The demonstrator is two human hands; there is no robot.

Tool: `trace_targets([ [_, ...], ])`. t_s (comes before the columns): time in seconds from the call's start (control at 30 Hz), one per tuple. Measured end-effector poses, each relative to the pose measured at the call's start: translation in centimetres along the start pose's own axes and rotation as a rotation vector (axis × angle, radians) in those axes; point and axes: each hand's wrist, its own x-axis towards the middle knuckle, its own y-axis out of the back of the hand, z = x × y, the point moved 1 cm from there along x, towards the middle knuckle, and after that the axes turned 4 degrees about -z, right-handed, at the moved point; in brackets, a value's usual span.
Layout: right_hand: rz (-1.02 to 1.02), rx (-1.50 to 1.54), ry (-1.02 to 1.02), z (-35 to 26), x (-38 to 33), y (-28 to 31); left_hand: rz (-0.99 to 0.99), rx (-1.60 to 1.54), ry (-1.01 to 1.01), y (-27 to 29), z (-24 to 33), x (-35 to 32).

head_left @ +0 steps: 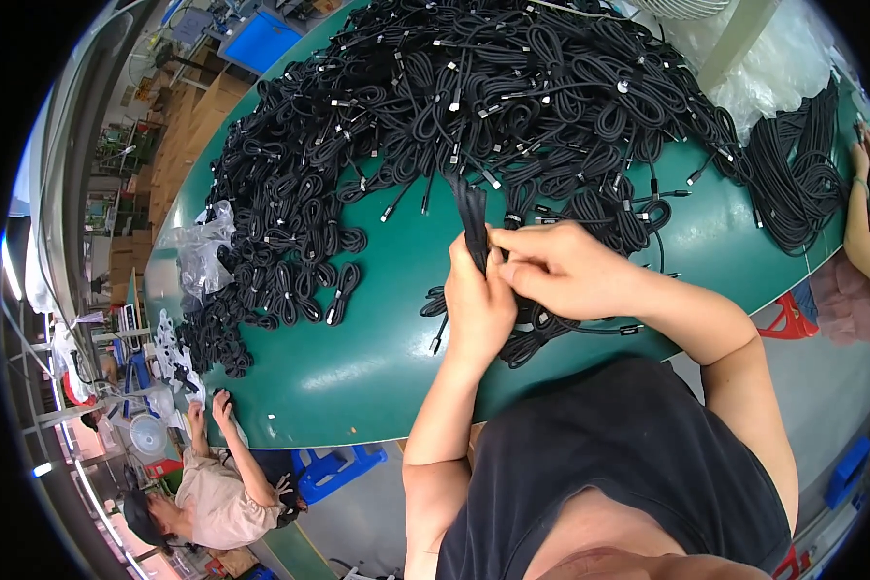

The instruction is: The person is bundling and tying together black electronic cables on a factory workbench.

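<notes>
My left hand [480, 307] is closed around a bundle of flat black strips [472, 217], which sticks up past the fingers toward the cable pile. Whether these are straps or folded cable I cannot tell. Beside it, my right hand [565, 271] is closed in a pinch against the bundle's edge and the left fingers; what sits in the pinch is hidden. Several coiled black cables [541, 333] with metal plugs lie under and beside my hands. More tied cables [604, 217] rest just beyond my right hand.
A wide heap of coiled black cables [512, 87] covers the far side of the green table [358, 358]. Long loose cables [793, 174] lie at the right, below clear plastic wrap [788, 72]. A plastic bag [208, 251] lies left. Co-workers sit at both ends; a blue stool [336, 474] stands below.
</notes>
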Motion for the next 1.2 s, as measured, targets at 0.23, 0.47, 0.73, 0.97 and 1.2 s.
trace_targets([
  [0.23, 0.152, 0.187, 0.171, -0.7, 0.5, 2.2, -0.540, -1.179, 0.335, 1.0, 1.3, -1.2],
  [0.47, 0.241, -0.205, 0.162, -1.1, 0.2, 2.2, -0.378, -0.307, 0.084, 0.5, 1.8, -2.5],
  [0.73, 0.005, 0.677, 0.112, 0.4, 0.5, 2.2, -0.694, -1.290, 0.517, 1.4, 1.3, -3.6],
  [0.97, 0.065, 0.449, 0.049, -0.2, 0.1, 1.3, -0.586, -1.126, 0.510, 2.8, 0.0, -3.7],
  [1.2, 0.142, -0.074, 0.172, 1.1, -0.5, 2.2, 0.224, -0.900, 0.123, 8.5, -6.1, 0.1],
])
